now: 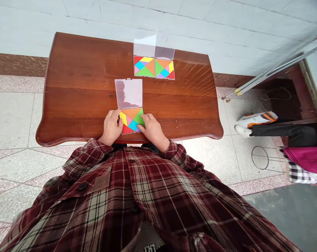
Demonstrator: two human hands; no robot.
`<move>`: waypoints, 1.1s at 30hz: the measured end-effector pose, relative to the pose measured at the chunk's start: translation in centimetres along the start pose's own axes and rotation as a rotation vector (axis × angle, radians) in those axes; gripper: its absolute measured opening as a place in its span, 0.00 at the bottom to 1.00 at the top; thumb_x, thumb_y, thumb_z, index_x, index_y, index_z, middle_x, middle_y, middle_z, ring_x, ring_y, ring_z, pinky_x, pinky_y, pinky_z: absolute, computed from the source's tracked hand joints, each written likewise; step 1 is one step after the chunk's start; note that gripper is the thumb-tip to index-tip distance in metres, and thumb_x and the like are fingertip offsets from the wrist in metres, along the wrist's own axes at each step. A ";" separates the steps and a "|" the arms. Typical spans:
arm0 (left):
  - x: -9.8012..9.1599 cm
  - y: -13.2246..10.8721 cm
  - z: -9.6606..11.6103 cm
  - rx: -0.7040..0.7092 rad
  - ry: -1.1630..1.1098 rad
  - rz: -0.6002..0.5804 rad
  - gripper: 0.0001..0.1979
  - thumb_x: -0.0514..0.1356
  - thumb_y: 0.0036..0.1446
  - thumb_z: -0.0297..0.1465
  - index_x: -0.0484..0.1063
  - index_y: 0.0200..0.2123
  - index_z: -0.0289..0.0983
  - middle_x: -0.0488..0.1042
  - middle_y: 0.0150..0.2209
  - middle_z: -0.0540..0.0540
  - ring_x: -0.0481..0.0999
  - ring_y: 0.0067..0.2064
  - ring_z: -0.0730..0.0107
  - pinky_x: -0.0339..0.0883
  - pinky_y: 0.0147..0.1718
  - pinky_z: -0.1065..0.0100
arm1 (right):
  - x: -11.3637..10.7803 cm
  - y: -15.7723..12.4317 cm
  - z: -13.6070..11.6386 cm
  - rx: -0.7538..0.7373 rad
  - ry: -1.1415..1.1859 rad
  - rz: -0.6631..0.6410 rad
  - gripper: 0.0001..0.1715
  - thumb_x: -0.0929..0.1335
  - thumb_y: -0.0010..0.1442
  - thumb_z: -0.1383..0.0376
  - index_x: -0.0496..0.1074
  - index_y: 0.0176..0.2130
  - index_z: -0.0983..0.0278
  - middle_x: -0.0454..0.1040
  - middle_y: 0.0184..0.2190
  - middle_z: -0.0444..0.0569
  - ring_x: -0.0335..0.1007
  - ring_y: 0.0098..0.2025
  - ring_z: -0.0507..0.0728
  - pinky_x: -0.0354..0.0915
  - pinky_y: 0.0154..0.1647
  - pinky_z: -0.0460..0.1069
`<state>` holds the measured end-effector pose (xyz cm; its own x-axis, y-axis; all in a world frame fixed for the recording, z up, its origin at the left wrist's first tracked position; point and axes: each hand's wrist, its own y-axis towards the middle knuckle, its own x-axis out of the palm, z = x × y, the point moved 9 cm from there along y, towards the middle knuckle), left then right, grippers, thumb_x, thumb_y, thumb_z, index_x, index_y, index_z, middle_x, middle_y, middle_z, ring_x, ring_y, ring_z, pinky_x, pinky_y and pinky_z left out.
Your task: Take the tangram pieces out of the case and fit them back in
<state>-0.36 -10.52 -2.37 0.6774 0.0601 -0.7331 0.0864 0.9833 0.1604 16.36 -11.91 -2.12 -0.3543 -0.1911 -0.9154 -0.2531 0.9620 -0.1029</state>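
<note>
The near tangram set (132,120) mixed orange, green, yellow, pink, blue, purple and red; the far left set (144,66) and far right set (164,68) shared those colours. The worktop (90,84) was reddish brown, the shirt (158,175) maroon plaid with pale lines, the wall (213,31) bluish white.

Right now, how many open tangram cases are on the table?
3: the near case, between the left hand and the right hand; the far-left case and the far-right case, side by side toward the table's far edge.
</note>
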 end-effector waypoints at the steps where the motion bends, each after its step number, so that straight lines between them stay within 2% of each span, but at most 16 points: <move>1: 0.0 0.0 0.0 0.001 0.000 -0.001 0.21 0.51 0.52 0.23 0.69 0.50 0.37 0.69 0.41 0.43 0.69 0.43 0.63 0.66 0.46 0.62 | 0.1 0.3 -0.1 0.006 -0.025 -0.015 0.24 0.64 0.62 0.65 0.64 0.57 0.70 0.66 0.53 0.61 0.65 0.53 0.63 0.64 0.54 0.55; 6: 0.0 0.0 0.0 -0.002 0.005 -0.003 0.21 0.51 0.52 0.23 0.68 0.50 0.37 0.69 0.41 0.43 0.69 0.43 0.63 0.66 0.46 0.63 | 0.1 1.2 0.0 0.069 -0.107 -0.103 0.23 0.61 0.63 0.69 0.63 0.57 0.71 0.67 0.51 0.62 0.68 0.49 0.63 0.65 0.50 0.55; 13: 0.1 0.0 0.0 0.014 0.014 0.005 0.21 0.51 0.52 0.23 0.68 0.50 0.36 0.69 0.41 0.43 0.69 0.43 0.63 0.66 0.46 0.62 | -0.2 0.5 -0.8 0.065 -0.165 -0.138 0.27 0.64 0.61 0.67 0.62 0.59 0.71 0.67 0.53 0.61 0.64 0.53 0.64 0.63 0.54 0.55; 21: 0.2 -0.1 0.0 0.045 0.040 0.014 0.22 0.51 0.52 0.24 0.68 0.51 0.36 0.70 0.43 0.42 0.70 0.45 0.61 0.67 0.47 0.60 | -0.1 0.6 -2.0 0.133 -0.307 -0.226 0.30 0.63 0.60 0.72 0.57 0.61 0.71 0.67 0.51 0.63 0.67 0.51 0.62 0.65 0.49 0.52; 28: 0.3 0.0 0.0 0.066 0.052 0.033 0.22 0.51 0.53 0.24 0.68 0.52 0.35 0.70 0.44 0.41 0.70 0.45 0.61 0.67 0.48 0.60 | -0.1 0.3 -1.8 0.112 -0.318 -0.162 0.32 0.59 0.62 0.73 0.50 0.63 0.74 0.71 0.48 0.63 0.70 0.48 0.61 0.65 0.49 0.52; 33: 0.3 0.0 -0.2 0.071 0.057 0.042 0.22 0.51 0.53 0.24 0.68 0.52 0.36 0.70 0.45 0.41 0.70 0.46 0.61 0.67 0.47 0.61 | -0.1 0.2 -0.4 0.144 -0.216 -0.114 0.32 0.56 0.60 0.75 0.50 0.63 0.72 0.73 0.47 0.60 0.72 0.45 0.60 0.67 0.46 0.52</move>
<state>-0.25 -10.43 -2.71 0.6390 0.1128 -0.7609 0.1118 0.9651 0.2369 15.99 -11.75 -1.92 -0.1268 -0.2681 -0.9550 -0.1441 0.9576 -0.2497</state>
